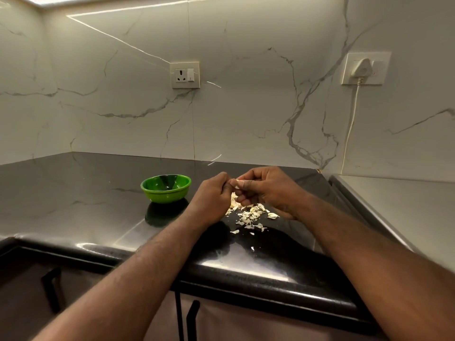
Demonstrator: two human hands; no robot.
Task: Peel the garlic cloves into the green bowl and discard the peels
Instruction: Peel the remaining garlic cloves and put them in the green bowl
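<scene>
Fingers (247, 185) of the left hand (211, 198) and right hand (268, 190) pinch a clove (236, 182) between them, above the peels (251, 215) on the counter (98, 193). Bowl (167, 196) sits well left, nearer the left hand; the clove's axis is unclear.

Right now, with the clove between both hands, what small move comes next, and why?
Probably finish pulling off the skin, letting it fall on the peels: left hand and right hand both pinch the garlic clove above that pile, not over the green bowl.
</scene>
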